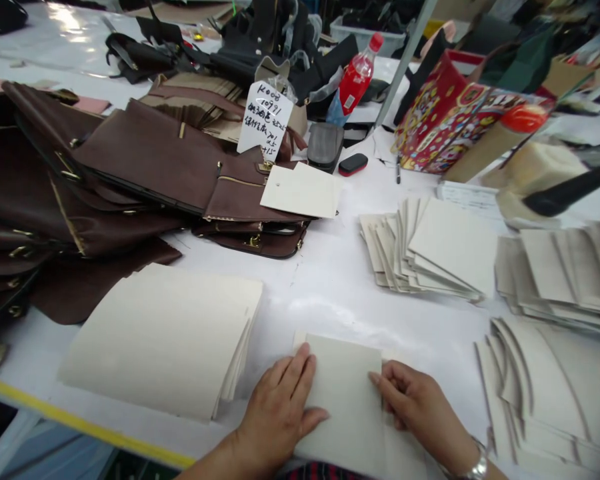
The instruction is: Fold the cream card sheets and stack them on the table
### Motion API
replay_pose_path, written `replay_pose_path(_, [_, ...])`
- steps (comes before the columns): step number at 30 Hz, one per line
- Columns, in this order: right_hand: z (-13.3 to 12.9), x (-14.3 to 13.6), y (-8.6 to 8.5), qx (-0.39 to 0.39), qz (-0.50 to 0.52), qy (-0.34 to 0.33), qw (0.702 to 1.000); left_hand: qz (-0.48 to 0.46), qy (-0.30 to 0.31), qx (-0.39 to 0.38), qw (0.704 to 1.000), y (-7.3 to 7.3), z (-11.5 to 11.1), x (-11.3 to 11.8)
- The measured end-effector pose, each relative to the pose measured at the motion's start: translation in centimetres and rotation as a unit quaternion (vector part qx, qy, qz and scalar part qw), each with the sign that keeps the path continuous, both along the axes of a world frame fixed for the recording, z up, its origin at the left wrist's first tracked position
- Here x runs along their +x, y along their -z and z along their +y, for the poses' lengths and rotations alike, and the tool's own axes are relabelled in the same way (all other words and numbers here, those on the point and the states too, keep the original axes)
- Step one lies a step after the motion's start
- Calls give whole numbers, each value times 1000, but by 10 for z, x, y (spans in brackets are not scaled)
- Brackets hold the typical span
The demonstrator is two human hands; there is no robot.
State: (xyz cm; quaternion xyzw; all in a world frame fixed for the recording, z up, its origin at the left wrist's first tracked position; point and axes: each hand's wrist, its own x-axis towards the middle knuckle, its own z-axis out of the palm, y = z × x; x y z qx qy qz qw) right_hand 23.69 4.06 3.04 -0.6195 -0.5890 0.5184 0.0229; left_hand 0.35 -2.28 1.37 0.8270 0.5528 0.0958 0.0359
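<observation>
A flat pale grey-beige panel (347, 393), like card or stiff leather, lies at the table's near edge on top of another pale sheet (403, 443). Along its left edge my left hand (280, 410) rests flat, fingers stretched and thumb apart. My right hand (413, 403), a watch on its wrist, is closed at the panel's right edge, with thumb and forefinger pinching it. Left of my hands sits a stack of larger cream sheets (165, 333), bent over at one side.
Dark brown leather bags (150, 157) with gold zips heap up at left. A handwritten tag (265, 120) and cream pieces (303, 190) lie on them. Stacks of pale panels (450, 247) stand to the right. Farther back are a red-labelled bottle (353, 80) and a patterned red bag (440, 120).
</observation>
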Motion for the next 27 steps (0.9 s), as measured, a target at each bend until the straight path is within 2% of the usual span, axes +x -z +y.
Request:
replay_pose_path(5, [3,-4,-7,73,-90,-69,991,15,8,31,999,-1,5,2])
replay_pose_path(9, [10,-8,-13,167,-193,-140,957,7,23,70,997,2,10,3])
replay_pose_path(12, [11,-10,-14,199,-247,-165,934,8,41,83,996,5,14,4])
replay_pose_path(17, [7,-13,-13,208,-288,-161,921,43,69,95,992,3,18,9])
replay_pose_path(22, [7,-10,-10,226,-297,-151,915,88,92,60,990,-4,21,14])
replay_pose_path(25, [6,-4,-10,252,-306,-130,909,96,85,56,990,-6,20,16])
replay_pose_path(27, [0,-4,-12,298,-288,-118,902,91,76,61,991,-5,19,17])
